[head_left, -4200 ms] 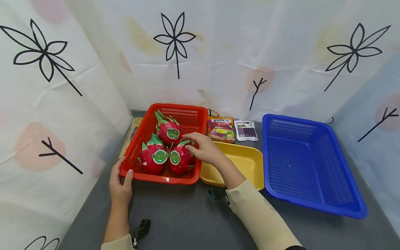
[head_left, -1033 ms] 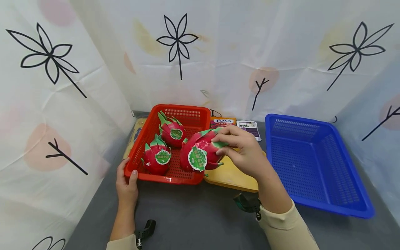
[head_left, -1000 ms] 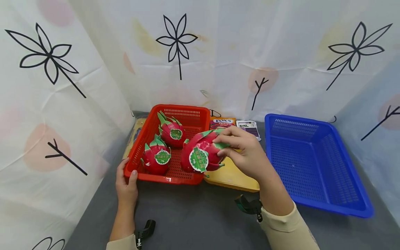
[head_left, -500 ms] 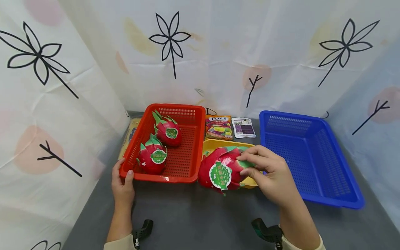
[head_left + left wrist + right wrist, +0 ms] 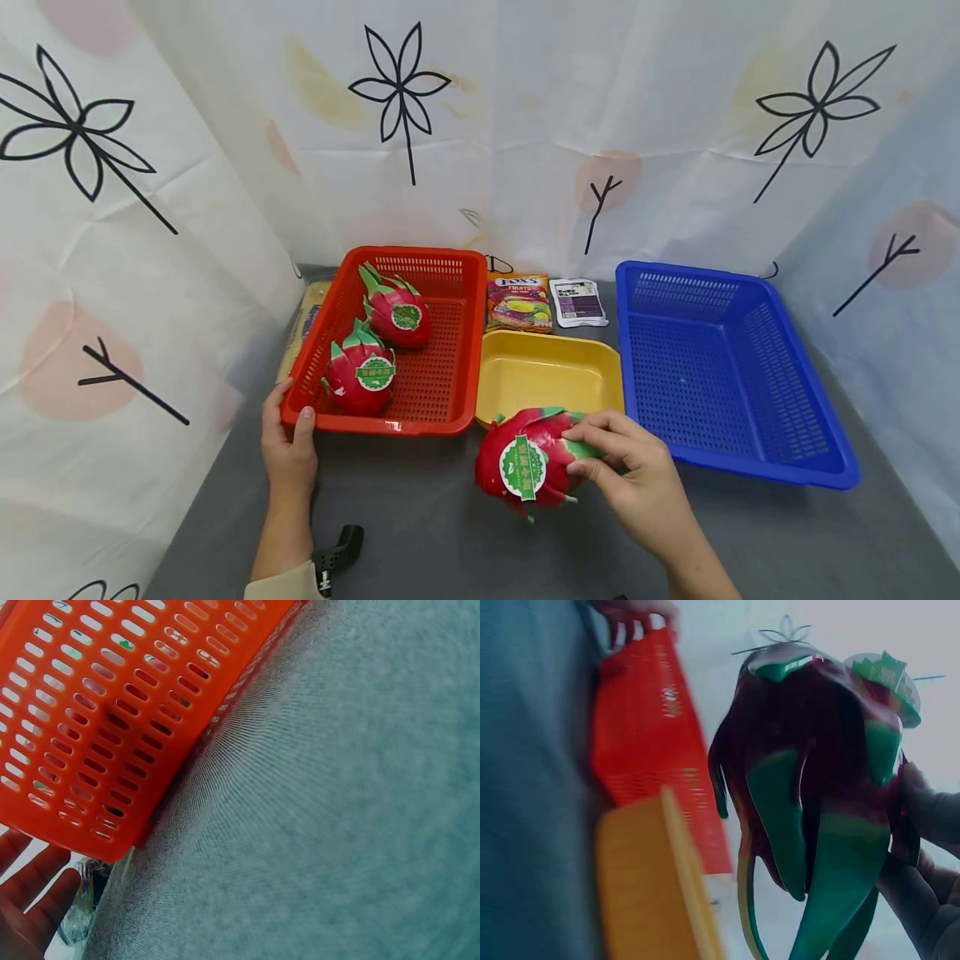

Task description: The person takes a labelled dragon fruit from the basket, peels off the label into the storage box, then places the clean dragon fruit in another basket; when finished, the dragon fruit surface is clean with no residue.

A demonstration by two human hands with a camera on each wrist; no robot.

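Note:
In the head view my right hand (image 5: 637,483) pinches a dragon fruit (image 5: 517,479) by its green-tipped end, above the grey table in front of the yellow tray (image 5: 551,358). The right wrist view shows its green scales and sticker close up, the dragon fruit (image 5: 810,765) covering part of the background. My left hand (image 5: 291,450) grips the near-left corner of the red basket (image 5: 442,425), thumb at the front rim and fingers along the left side. Inside that basket lie two more dragon fruits, one at the back (image 5: 397,312) and another in front (image 5: 360,375).
At the right stands a blue basket (image 5: 720,392). Behind the yellow tray lie a FOX'S candy bag (image 5: 519,304) and a white and purple packet (image 5: 579,304). A yellowish package (image 5: 296,333) is partly hidden left of the red basket. A patterned curtain (image 5: 517,108) encloses the table.
My right hand has lifted one dragon fruit out of the red basket and moved it right, then nearer to me, past the yellow tray. The left hand stays at the basket corner.

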